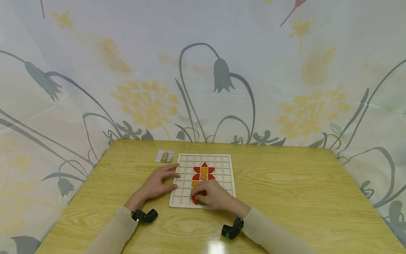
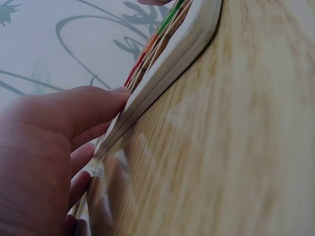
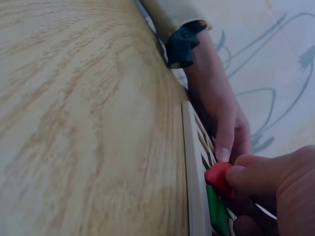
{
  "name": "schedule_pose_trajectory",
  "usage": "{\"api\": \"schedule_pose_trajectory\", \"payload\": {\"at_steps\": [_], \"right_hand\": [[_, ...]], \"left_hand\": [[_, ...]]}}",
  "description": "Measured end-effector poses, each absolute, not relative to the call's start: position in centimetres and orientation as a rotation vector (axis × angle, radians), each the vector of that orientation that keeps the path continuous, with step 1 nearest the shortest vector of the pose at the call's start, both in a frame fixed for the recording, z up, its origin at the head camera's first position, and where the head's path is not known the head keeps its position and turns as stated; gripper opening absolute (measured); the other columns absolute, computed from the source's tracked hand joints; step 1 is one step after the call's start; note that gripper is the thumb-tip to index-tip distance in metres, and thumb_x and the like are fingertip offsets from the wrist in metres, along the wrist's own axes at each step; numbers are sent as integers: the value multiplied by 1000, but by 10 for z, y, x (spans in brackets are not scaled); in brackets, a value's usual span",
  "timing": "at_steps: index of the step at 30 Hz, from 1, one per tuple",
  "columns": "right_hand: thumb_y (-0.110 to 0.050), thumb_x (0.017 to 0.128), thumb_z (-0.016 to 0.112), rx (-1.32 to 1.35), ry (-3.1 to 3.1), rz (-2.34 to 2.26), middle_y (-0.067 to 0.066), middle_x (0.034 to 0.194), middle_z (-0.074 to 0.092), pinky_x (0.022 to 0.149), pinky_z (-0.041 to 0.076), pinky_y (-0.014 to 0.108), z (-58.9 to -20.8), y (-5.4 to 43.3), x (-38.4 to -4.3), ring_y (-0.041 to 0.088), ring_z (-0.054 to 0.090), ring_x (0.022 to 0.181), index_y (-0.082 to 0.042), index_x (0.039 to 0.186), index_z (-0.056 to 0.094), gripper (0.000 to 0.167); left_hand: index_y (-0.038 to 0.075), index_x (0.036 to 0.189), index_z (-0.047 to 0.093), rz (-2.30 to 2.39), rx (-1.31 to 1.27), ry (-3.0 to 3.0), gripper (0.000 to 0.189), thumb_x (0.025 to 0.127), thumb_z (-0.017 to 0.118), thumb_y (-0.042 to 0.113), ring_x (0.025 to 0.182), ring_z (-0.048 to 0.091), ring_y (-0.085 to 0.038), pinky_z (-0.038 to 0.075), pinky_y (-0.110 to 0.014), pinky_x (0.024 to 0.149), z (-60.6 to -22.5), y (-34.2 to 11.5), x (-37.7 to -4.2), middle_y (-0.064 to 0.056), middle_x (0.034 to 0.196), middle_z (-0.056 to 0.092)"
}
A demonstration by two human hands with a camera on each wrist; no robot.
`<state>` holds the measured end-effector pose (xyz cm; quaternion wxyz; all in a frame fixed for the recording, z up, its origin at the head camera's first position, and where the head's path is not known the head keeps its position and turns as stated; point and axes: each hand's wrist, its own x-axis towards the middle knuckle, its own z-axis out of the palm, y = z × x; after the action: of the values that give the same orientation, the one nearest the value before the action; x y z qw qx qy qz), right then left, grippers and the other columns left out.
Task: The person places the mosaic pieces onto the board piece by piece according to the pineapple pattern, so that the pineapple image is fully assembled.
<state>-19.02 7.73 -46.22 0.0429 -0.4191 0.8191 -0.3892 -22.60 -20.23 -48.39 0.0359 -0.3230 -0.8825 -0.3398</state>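
Observation:
A pale wooden grid board (image 1: 232,176) lies on the table, with red, orange and green pieces forming a figure in its cells. My right hand (image 1: 214,194) is over the lower part of the board and pinches a red piece (image 3: 219,178) between thumb and fingers. Right beside it is a green piece (image 3: 216,209). Higher up sit an orange square (image 1: 204,170), red rounded pieces (image 1: 210,170) and a red triangle (image 1: 204,164). At the board's left edge my left hand (image 1: 157,183) rests with fingers spread, its thumb touching the rim. My right hand hides some of the pieces.
A small picture card (image 1: 161,158) showing a similar coloured figure lies beyond my left hand, near the board's upper left corner. The wooden table (image 1: 285,183) extends to both sides. A patterned curtain (image 1: 203,106) hangs behind its far edge.

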Motion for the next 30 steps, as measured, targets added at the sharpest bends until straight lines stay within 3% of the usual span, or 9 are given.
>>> {"api": "schedule_pose_trajectory", "payload": {"at_steps": [6,14,30], "right_hand": [[-14,91,74,-1304,2547,-1037,-9,98,69,78,49,21,-460,73,-187,2,59,88,-15,101,78,10],[-12,89,77,-1315,2567,-1041,-7,101,66,86,50,24,-464,73,-187,7,60,95,-12,95,78,7],[-11,90,75,-1299,2542,-1058,-7,95,64,79,50,21,-463,74,-186,4,59,87,-10,89,79,4]], "left_hand": [[16,117,73,-1033,-993,-2714,31,89,76,28,137,40,-39,30,-63,107,-485,-203,-226,-9,151,46],[16,118,73,-1024,-999,-2706,31,89,76,28,138,41,-38,30,-63,107,-484,-202,-226,-9,151,47],[14,118,72,-1037,-1001,-2706,31,89,75,27,138,40,-40,29,-64,107,-482,-202,-225,-11,151,47]]}}
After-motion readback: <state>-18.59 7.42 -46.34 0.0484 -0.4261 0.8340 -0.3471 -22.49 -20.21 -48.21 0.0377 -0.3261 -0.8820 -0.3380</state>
